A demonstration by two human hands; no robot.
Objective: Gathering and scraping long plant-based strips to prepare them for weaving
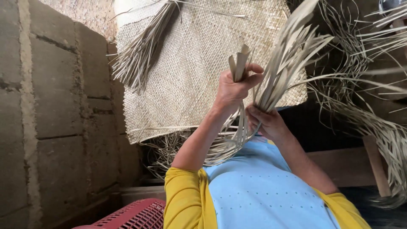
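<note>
L hand (234, 90) pinching folded strip ends (240, 63), held up. R hand (266, 123) clamped round leaf strip bundle (288, 63) base, chest height. Woven mat (190, 68) behind looks mostly done; loose strips (369, 106) around, unwoven.

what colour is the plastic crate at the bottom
The plastic crate is red with a lattice of small holes, seen best in the head view, bottom edge, left of the yellow sleeve.

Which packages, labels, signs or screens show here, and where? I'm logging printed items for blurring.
None in view: no package, label, sign or screen.
Nearest container: red plastic crate, bottom edge, lattice-walled, unmarked.
Both hands hold pale leaf strips in front of a woven mat.
</note>
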